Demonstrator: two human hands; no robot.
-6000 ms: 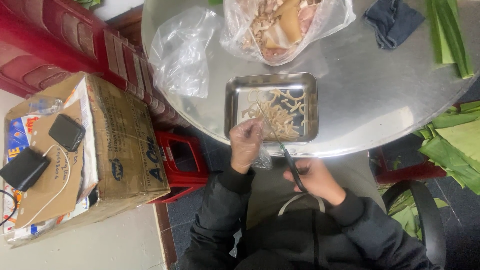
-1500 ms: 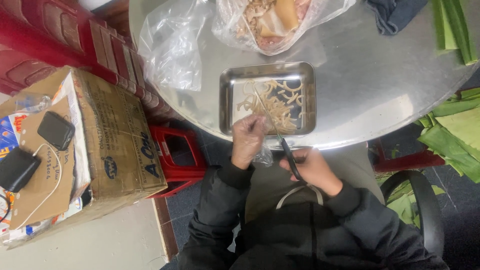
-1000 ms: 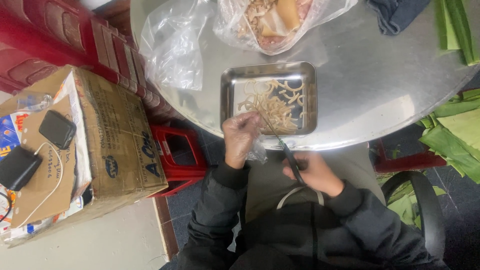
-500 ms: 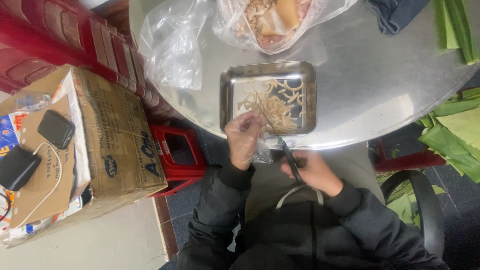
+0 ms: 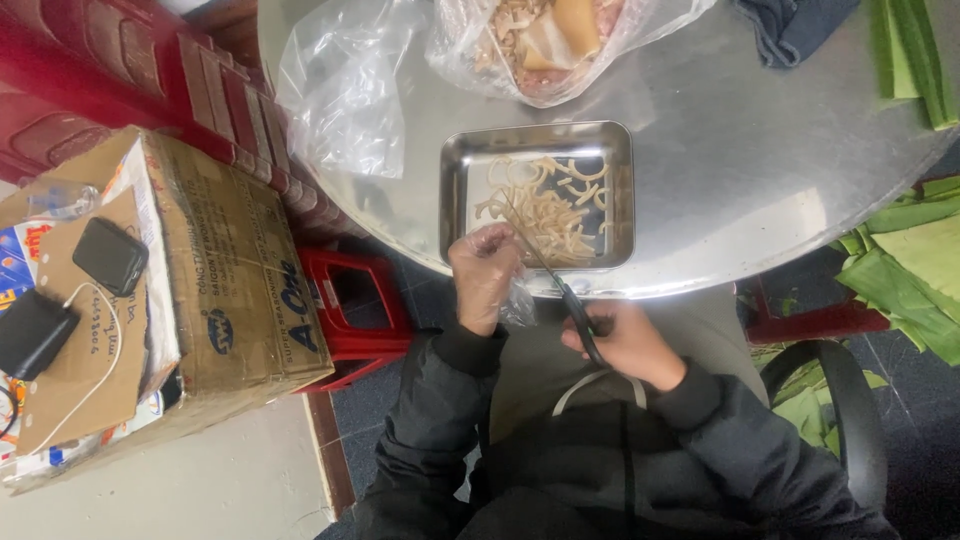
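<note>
Pale, curly strips (image 5: 545, 205) lie heaped in a shiny square steel tray (image 5: 622, 190) at the near edge of the round metal surface (image 5: 720, 150). The left hand (image 5: 485, 270), in a thin clear glove, pinches a strip at the tray's rim; the right hand (image 5: 625, 340) grips dark scissors (image 5: 560, 285), blades angled into the tray. Beyond, a clear bag (image 5: 540, 40) holds more pale pieces.

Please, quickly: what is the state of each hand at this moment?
Left hand: in a thin clear glove, fingers pinched at the near rim of the square steel tray; what it pinches cannot be told.
Right hand: closed on the black-handled scissors.
</note>
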